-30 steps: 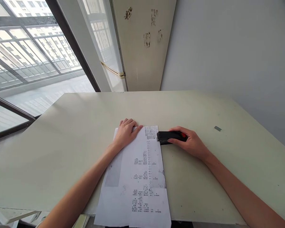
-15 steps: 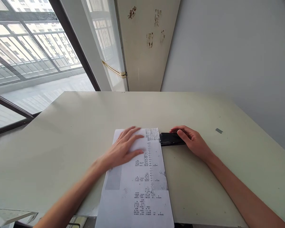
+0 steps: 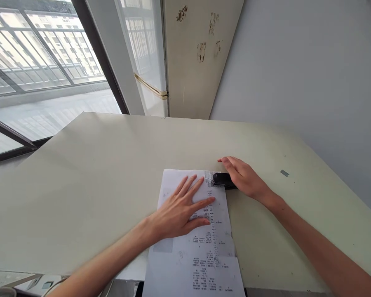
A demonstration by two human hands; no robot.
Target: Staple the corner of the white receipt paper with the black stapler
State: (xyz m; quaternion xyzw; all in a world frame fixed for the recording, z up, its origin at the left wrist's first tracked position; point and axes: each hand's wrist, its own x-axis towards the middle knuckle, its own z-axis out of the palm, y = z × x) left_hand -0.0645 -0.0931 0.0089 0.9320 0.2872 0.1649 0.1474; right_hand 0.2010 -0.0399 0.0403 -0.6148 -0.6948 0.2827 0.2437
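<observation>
A sheet of printed paper [image 3: 167, 284], perhaps with others under it, lies on the table and juts over the near edge. My left hand [image 3: 182, 208] rests flat on it, fingers spread and open. At the paper's upper right corner sits a black stapler [image 3: 221, 180], its front end over the paper's edge. My right hand [image 3: 245, 177] is closed over the rear part of the stapler, palm down on top, fingers together and pointing left. The hand hides the stapler's back end.
The pale table [image 3: 111, 165] spreads around the paper. A small grey patch [image 3: 284, 173] marks its right side. Behind stand a stained cream panel [image 3: 191, 82] and a gold handle [image 3: 151, 86]. Some items with a cable [image 3: 54, 284] lie below the table's near left edge.
The paper has shifted right with my left hand on it, so its corner now lies under the stapler's front. My right hand has moved from the stapler's side onto its top.
</observation>
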